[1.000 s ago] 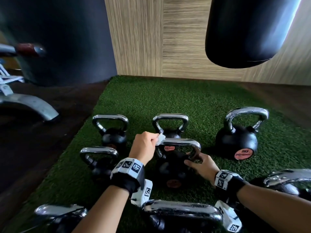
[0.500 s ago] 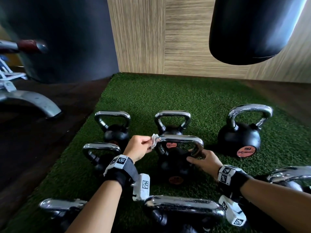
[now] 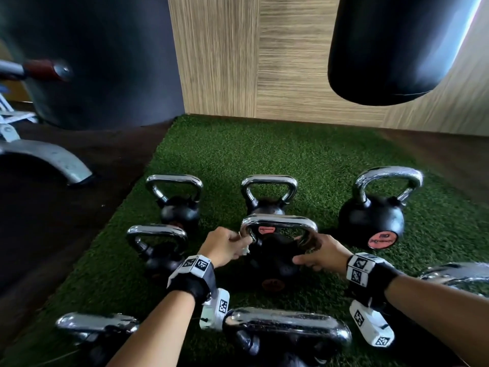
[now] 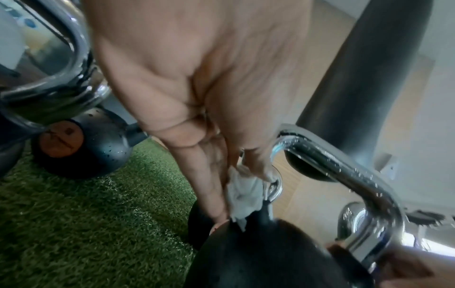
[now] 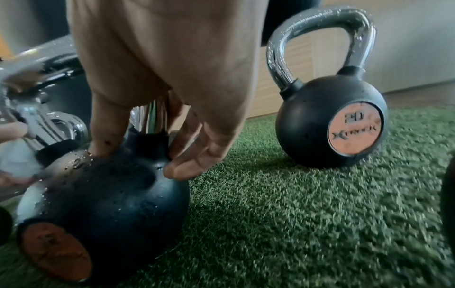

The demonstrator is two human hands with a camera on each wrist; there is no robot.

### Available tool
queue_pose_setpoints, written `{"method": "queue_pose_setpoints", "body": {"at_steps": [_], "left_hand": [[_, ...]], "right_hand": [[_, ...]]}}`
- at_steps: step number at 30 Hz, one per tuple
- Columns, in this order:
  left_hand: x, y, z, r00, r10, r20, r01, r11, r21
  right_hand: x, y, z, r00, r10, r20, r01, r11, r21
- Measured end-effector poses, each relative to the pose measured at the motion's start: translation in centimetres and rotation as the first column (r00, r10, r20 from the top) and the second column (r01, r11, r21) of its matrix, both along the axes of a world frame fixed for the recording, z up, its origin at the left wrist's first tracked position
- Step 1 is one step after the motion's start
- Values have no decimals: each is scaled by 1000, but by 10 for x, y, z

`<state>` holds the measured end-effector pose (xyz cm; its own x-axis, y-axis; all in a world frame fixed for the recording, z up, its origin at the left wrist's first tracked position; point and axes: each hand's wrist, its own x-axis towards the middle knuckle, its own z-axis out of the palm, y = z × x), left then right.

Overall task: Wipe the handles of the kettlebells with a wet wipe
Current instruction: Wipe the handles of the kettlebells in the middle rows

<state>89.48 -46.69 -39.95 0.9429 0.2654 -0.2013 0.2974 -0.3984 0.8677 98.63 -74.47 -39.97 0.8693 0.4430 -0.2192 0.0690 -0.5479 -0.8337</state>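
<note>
Several black kettlebells with chrome handles stand on green turf (image 3: 277, 154). The middle kettlebell (image 3: 275, 260) has a wet handle (image 3: 279, 221). My left hand (image 3: 239, 245) pinches a crumpled white wet wipe (image 3: 246, 250) against the lower left leg of that handle. In the left wrist view the wipe (image 4: 243, 196) sits where the handle (image 4: 344, 169) meets the black ball. My right hand (image 3: 309, 254) grips the right leg of the same handle. In the right wrist view its fingers (image 5: 105, 136) straddle that leg and touch the ball (image 5: 110, 185).
Three kettlebells stand in the back row; the largest (image 3: 375, 221) is on the right. Another kettlebell (image 3: 156, 247) is just left of my left hand, with more handles (image 3: 288, 327) below my wrists. A black punching bag (image 3: 397, 49) hangs at upper right. A grey bench leg (image 3: 53, 157) lies on the dark floor at left.
My left hand has slid the wipe from the handle's top left corner down its left leg. My right hand has stayed at the right leg.
</note>
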Motion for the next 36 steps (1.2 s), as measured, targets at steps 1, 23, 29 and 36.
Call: {"method": "queue_pose_setpoints", "body": {"at_steps": [1,23,29,36], "left_hand": [[2,-1,-1,1000,8,15,-8,1000,29],[74,-43,32,974,-216,-61,222,882,416],[76,-52,36,988,-151,44,115,884,452],[75,-53,20,960,-61,272,-19,959,283]], "right_hand": [[1,-3,1,1000,-1,17,2,1000,-25],[-5,22,-1,978,38,204,8,976,-219],[4,35,-23,990,140,32,-138,989,-46],[-4,36,-24,982,176,73,-178,984,14]]}}
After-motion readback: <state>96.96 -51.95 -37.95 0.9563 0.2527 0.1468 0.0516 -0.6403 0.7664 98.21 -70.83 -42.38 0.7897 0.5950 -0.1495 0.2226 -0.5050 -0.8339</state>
